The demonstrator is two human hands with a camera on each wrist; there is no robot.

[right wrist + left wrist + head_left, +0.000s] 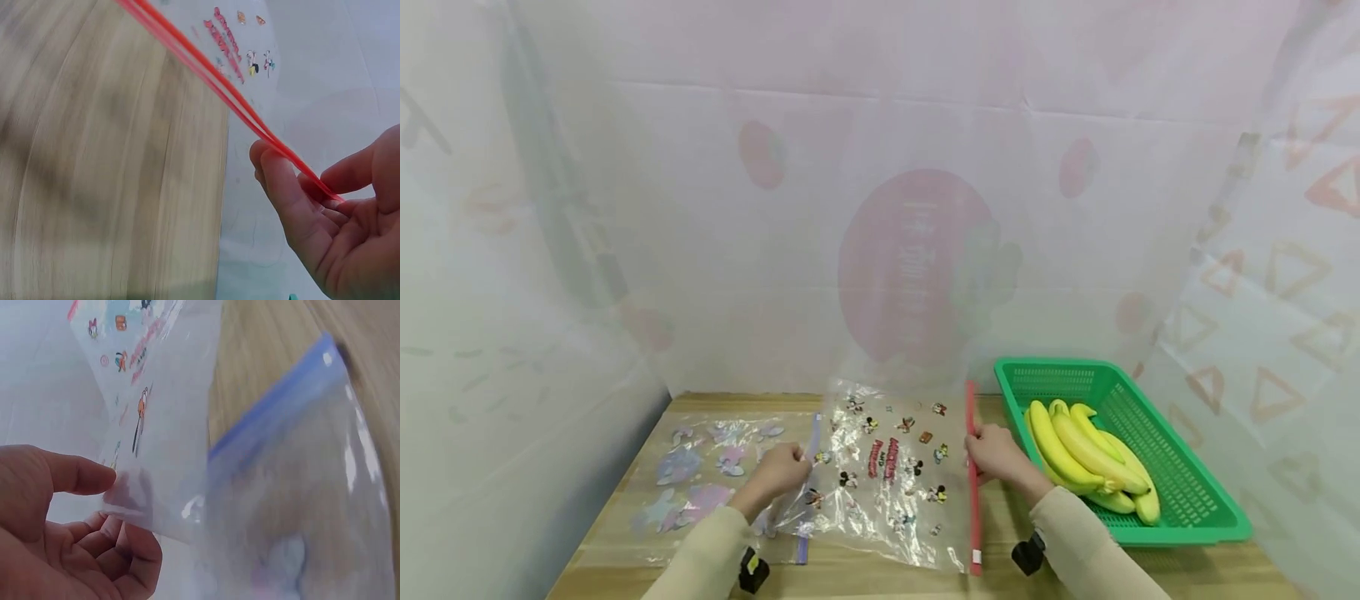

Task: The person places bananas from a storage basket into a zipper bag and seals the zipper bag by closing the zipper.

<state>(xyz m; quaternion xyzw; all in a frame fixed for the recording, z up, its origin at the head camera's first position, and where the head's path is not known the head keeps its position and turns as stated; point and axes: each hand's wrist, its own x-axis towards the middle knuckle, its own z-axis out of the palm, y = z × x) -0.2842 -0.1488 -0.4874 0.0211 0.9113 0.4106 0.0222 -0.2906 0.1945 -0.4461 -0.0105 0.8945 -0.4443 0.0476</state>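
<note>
A clear zip bag point(880, 492) printed with small cartoon figures and red lettering is held up between both hands, its red zip edge point(973, 500) on the right. My left hand point(784, 471) pinches the bag's left end between thumb and fingers, as the left wrist view shows. At the other side my right hand point(996, 454) grips the red zip strip point(244, 112), with fingers curled round it. Under and left of it lies a second clear bag point(662, 467) with pastel prints and a purple zip edge point(269, 400), flat on the table.
A green plastic basket point(1206, 492) with several yellow bananas point(1086, 450) stands on the right of the wooden table point(850, 575). Printed white curtains point(880, 167) hang behind and along both sides.
</note>
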